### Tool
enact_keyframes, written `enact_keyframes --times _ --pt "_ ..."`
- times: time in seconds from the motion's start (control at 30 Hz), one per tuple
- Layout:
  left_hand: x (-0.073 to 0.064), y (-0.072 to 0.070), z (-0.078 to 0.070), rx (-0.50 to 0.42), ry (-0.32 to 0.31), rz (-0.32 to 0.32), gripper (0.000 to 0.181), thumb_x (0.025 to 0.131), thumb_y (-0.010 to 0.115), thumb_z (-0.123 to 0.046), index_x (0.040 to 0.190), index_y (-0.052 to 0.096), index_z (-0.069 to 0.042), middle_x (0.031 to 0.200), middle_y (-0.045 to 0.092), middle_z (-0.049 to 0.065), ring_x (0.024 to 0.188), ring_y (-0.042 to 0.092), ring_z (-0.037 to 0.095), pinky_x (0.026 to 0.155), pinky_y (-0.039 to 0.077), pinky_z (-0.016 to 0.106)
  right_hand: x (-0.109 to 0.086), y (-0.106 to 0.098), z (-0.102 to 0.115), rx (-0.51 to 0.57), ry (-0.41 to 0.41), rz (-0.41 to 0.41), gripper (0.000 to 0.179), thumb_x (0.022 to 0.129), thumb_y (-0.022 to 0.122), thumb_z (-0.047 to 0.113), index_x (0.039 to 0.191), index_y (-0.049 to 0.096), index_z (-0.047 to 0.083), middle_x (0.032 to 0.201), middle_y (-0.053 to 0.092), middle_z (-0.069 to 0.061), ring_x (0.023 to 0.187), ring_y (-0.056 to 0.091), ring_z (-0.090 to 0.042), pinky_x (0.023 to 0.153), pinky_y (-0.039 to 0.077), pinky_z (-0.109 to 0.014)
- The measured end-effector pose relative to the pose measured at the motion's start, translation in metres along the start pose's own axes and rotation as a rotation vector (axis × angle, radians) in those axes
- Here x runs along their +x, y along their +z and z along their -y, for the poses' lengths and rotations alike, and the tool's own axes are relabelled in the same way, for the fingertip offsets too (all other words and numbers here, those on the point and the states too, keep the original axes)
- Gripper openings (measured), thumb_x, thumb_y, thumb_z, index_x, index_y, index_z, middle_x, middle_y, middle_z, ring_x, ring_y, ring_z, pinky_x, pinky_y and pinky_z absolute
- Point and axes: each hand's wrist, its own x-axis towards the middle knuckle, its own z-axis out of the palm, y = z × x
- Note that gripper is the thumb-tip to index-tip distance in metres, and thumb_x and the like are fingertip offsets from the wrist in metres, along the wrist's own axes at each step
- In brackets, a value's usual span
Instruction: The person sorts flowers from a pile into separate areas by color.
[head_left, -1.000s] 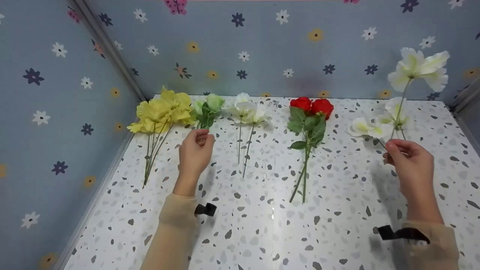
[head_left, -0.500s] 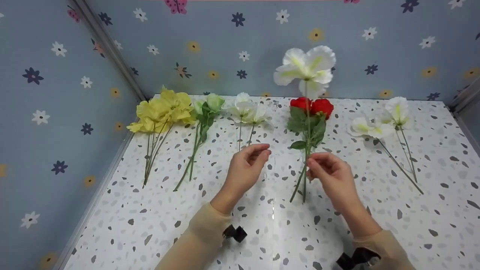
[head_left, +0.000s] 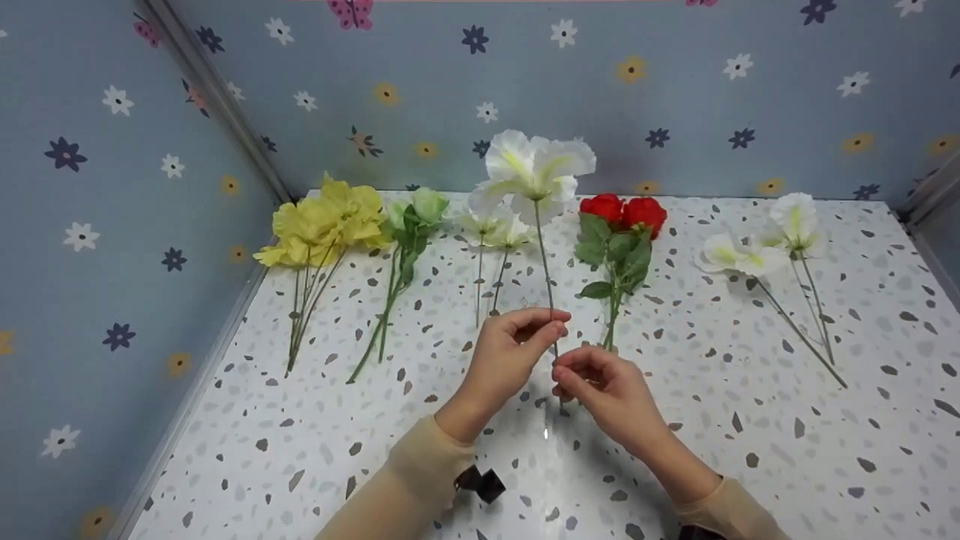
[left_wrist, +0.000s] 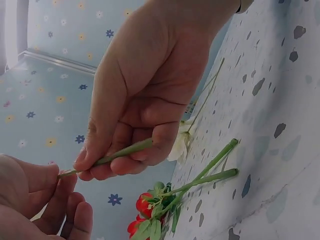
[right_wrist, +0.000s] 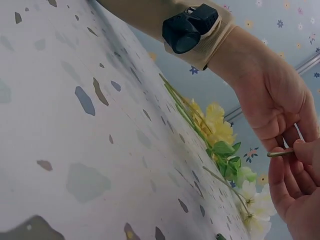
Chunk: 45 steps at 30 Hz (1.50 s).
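A white artificial flower (head_left: 537,171) with yellow-green streaks stands upright, blossom up, between my hands. My left hand (head_left: 504,358) pinches its thin stem between thumb and fingertips. Just below, my right hand (head_left: 619,394) grips the same stem near its lower end. In the left wrist view the green stem end (left_wrist: 134,148) sticks out past the right hand's fingers. Behind the held blossom lie two white flowers (head_left: 486,223), partly covered by it. Red roses (head_left: 645,216) with green leaves lie just right of it, their stem ends hidden behind my right hand.
Yellow flowers (head_left: 321,225) lie at the left of the speckled table (head_left: 300,457), with pale green roses (head_left: 429,205) beside them. More white flowers (head_left: 796,225) lie at the right. Patterned blue panels (head_left: 697,97) rise behind and on the left.
The right hand has carried the white flower from the right side to the middle. The left hand has come over from the green roses and now pinches its stem.
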Motion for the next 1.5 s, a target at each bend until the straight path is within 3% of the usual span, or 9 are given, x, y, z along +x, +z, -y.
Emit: enact_keyframes --times 0.2,0.4,0.63,0.8,0.93,1.13,1.33,1.43,1.5 --pt "0.002 -0.003 -0.003 -0.063 -0.040 -0.013 0.019 0.105 0.070 -0.003 0.120 0.081 0.000 0.095 0.077 0.007 0.089 0.071 0.016 0.086 0.061 0.029 -0.001 0.003 -0.003 -0.072 0.056 0.072 0.014 0.101 0.078 0.006 0.112 0.074 -0.003 0.099 0.077 -0.014 0.085 0.076 -0.017 0.078 0.064 -0.030" --pt "0.000 -0.001 -0.006 -0.078 -0.036 0.023 0.020 0.106 0.068 -0.002 0.122 0.080 0.003 0.093 0.077 0.007 0.084 0.071 0.015 0.082 0.061 0.028 -0.001 0.001 -0.004 -0.093 0.059 0.072 0.012 0.100 0.079 0.007 0.109 0.075 -0.001 0.098 0.077 -0.012 0.084 0.076 -0.018 0.076 0.064 -0.030" --pt "0.000 -0.001 -0.010 0.000 -0.048 0.043 0.020 0.104 0.070 0.000 0.121 0.080 0.003 0.095 0.080 0.009 0.085 0.072 0.014 0.084 0.062 0.028 0.002 -0.006 -0.003 -0.139 0.066 0.091 0.013 0.101 0.079 0.010 0.110 0.077 0.001 0.097 0.078 -0.009 0.084 0.076 -0.018 0.075 0.063 -0.030" --pt "0.012 -0.010 -0.007 0.073 -0.067 -0.029 0.021 0.104 0.069 0.004 0.122 0.079 0.006 0.093 0.078 0.016 0.080 0.071 0.014 0.077 0.063 0.027 0.009 -0.025 0.005 -0.190 0.091 0.090 0.019 0.101 0.080 0.012 0.114 0.076 0.000 0.100 0.078 -0.008 0.086 0.075 -0.021 0.075 0.063 -0.030" --pt "0.030 -0.028 -0.001 0.167 -0.083 -0.147 0.019 0.103 0.069 0.006 0.118 0.080 0.007 0.094 0.079 0.019 0.076 0.070 0.013 0.069 0.060 0.023 0.016 -0.061 0.012 -0.276 0.131 0.006 0.023 0.101 0.080 0.014 0.119 0.075 0.000 0.102 0.076 -0.010 0.089 0.073 -0.025 0.076 0.063 -0.032" --pt "0.068 -0.048 0.011 0.235 -0.163 -0.269 0.016 0.106 0.067 0.002 0.112 0.082 0.005 0.094 0.079 0.016 0.076 0.070 0.013 0.066 0.059 0.021 0.017 -0.150 0.012 -0.552 0.201 -0.191 0.036 0.106 0.075 0.030 0.130 0.072 0.004 0.116 0.076 -0.015 0.099 0.068 -0.020 0.077 0.058 -0.020" --pt "0.098 -0.056 0.021 0.352 -0.256 -0.281 0.018 0.108 0.066 -0.003 0.112 0.082 0.004 0.092 0.080 0.012 0.079 0.075 0.016 0.066 0.060 0.024 -0.003 -0.237 -0.004 -0.773 0.320 -0.440 0.044 0.109 0.069 0.038 0.136 0.070 0.004 0.120 0.074 -0.015 0.092 0.057 -0.002 0.071 0.047 -0.016" --pt "0.105 -0.059 0.023 0.407 -0.273 -0.272 0.020 0.108 0.065 -0.004 0.113 0.083 0.002 0.091 0.080 0.010 0.080 0.076 0.018 0.066 0.059 0.025 -0.011 -0.262 -0.017 -0.806 0.424 -0.536 0.046 0.110 0.065 0.037 0.139 0.068 0.002 0.122 0.070 -0.016 0.095 0.058 -0.010 0.074 0.046 -0.026" --pt "0.108 -0.061 0.025 0.437 -0.284 -0.270 0.020 0.108 0.065 -0.004 0.108 0.084 0.001 0.087 0.077 0.007 0.077 0.073 0.017 0.065 0.058 0.026 -0.015 -0.272 -0.024 -0.812 0.487 -0.576 0.049 0.110 0.062 0.035 0.144 0.064 -0.001 0.129 0.068 -0.021 0.106 0.062 -0.025 0.077 0.045 -0.031"
